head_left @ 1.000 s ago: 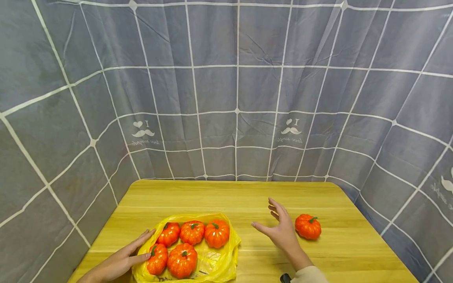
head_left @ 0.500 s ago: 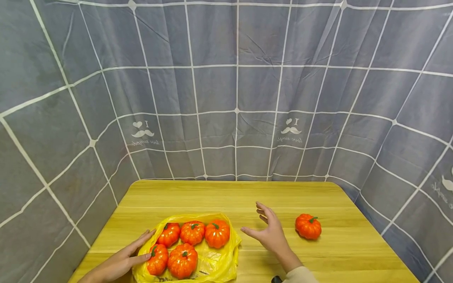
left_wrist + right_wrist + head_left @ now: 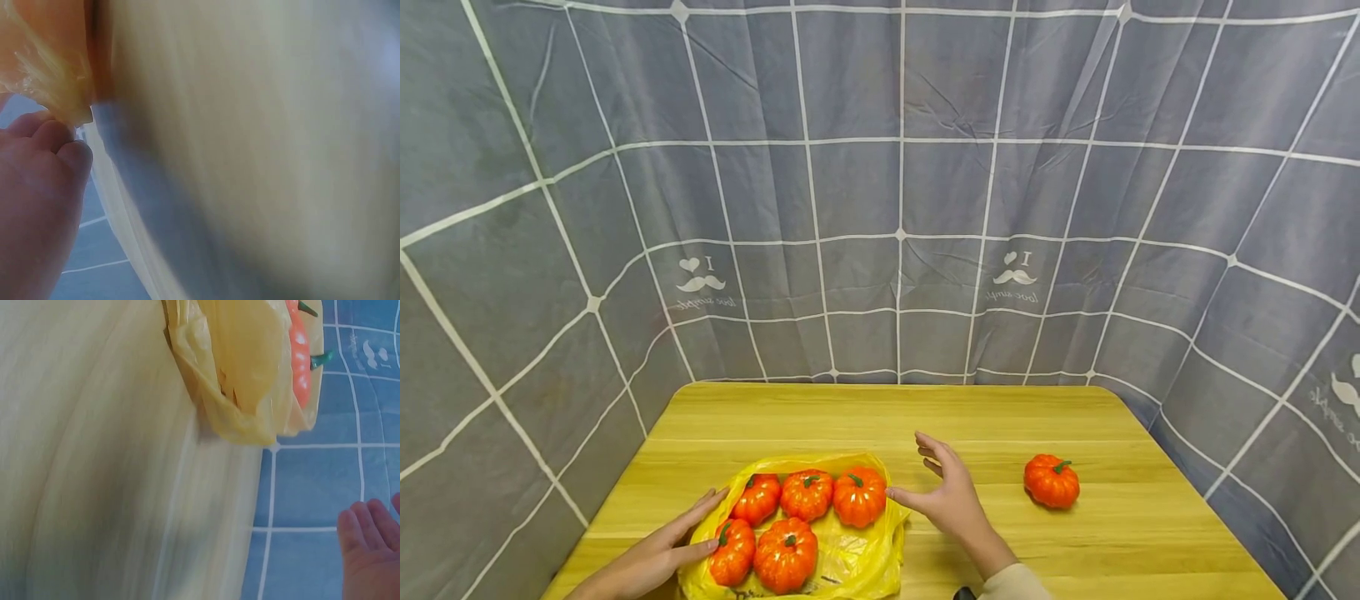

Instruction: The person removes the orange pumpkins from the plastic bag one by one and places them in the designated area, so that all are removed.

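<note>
A yellow plastic bag [image 3: 850,557] lies spread on the table with several small orange pumpkins in it, such as the front pumpkin [image 3: 786,557]. At the bag's left edge, my left hand [image 3: 658,552] holds the plastic, fingers along the outside and thumb on the inside by the front-left pumpkin [image 3: 732,552]. In the left wrist view its fingers [image 3: 59,140] are bent against the bag [image 3: 47,56]. My right hand [image 3: 953,498] hovers just beyond the bag's right side, fingers spread and holding nothing. Its thumb tip is near the back-right pumpkin [image 3: 859,497].
One more pumpkin [image 3: 1052,482] with a green stem sits alone on the wooden table [image 3: 880,417], to the right of my right hand. A grey curtain [image 3: 857,192] with white grid lines surrounds the table's back and sides.
My right hand has moved left, from beside the lone pumpkin to the bag's right edge. The left hand, bag and pumpkins have stayed put.
</note>
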The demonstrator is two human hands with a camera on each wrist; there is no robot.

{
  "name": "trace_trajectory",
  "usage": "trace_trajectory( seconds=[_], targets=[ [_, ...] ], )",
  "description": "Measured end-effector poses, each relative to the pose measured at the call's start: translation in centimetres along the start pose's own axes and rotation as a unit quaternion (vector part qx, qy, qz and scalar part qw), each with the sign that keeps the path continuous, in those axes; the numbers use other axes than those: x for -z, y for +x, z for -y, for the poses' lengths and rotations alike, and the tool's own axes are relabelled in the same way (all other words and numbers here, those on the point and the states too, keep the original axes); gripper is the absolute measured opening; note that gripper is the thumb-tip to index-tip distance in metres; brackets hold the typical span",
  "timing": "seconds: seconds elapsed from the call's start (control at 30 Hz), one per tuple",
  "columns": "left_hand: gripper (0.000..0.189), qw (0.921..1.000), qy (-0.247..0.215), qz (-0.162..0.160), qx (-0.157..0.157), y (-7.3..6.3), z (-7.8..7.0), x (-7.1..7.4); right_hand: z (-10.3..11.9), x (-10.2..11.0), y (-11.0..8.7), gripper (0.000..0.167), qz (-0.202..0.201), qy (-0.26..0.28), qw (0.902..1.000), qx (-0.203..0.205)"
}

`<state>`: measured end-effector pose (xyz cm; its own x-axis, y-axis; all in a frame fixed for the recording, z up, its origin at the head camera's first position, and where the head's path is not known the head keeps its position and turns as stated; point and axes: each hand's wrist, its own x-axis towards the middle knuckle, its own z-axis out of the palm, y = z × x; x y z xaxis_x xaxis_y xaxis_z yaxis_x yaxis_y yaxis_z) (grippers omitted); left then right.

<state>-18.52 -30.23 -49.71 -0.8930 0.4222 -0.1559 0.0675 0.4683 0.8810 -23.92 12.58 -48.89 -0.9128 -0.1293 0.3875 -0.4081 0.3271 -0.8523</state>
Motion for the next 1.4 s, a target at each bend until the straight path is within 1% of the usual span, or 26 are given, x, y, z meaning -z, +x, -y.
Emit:
trace_trajectory(
  seconds=[0.1, 0.27, 0.4, 0.53, 0.67, 0.77, 0.83, 0.97, 1.07, 1.2, 1.4],
  targets=[
    [0.07, 0.9999, -0.009, 0.009, -0.003, 0.0, 0.3, 0.0, -0.1, -0.5, -0.2, 0.088, 0.009, 0.003, 0.9999, 0.005],
    [0.07, 0.9991, -0.037, 0.02, -0.01, 0.0, 0.7, 0.0, -0.5, -1.2, -0.4, 0.087, 0.022, -0.002, 0.9996, 0.02],
    [0.07, 0.9992, -0.033, 0.017, -0.018, 0.3, 0.7, 0.1, -0.5, -1.6, -0.2, 0.085, 0.031, 0.002, 0.999, 0.032],
    [0.071, 0.999, -0.037, 0.021, -0.013, 0.3, 0.8, 0.1, -0.3, -2.1, -0.3, 0.083, 0.053, 0.012, 0.9978, 0.039],
    [0.071, 0.9988, -0.041, 0.022, -0.012, 0.3, 0.8, 0.1, -0.2, -2.8, -0.3, 0.08, 0.067, 0.008, 0.9958, 0.061],
    [0.071, 0.999, -0.036, 0.021, -0.016, 0.3, 0.7, 0.1, -0.1, -3.2, -0.3, 0.08, 0.074, 0.003, 0.9948, 0.069],
    [0.07, 0.9991, -0.033, 0.021, -0.018, 0.2, 0.6, 0.1, -0.1, -3.4, -0.3, 0.082, 0.081, 0.0, 0.9948, 0.062],
    [0.071, 0.9986, -0.045, 0.025, -0.012, 0.1, 0.5, 0.1, -0.1, -3.7, -0.5, 0.084, 0.093, -0.01, 0.9949, 0.037],
    [0.07, 0.9991, -0.036, 0.019, -0.011, 0.1, 0.4, 0.1, -0.2, -4.0, -0.6, 0.085, 0.099, -0.022, 0.9947, 0.019],
    [0.069, 0.9998, -0.008, 0.008, -0.017, 0.1, 0.3, 0.1, -0.2, -4.4, -0.5, 0.086, 0.099, -0.038, 0.9943, 0.001],
    [0.069, 0.9998, -0.009, 0.009, -0.018, 0.0, 0.2, 0.0, -0.2, -4.9, -0.4, 0.089, 0.098, -0.066, 0.9928, -0.02]
  ],
)
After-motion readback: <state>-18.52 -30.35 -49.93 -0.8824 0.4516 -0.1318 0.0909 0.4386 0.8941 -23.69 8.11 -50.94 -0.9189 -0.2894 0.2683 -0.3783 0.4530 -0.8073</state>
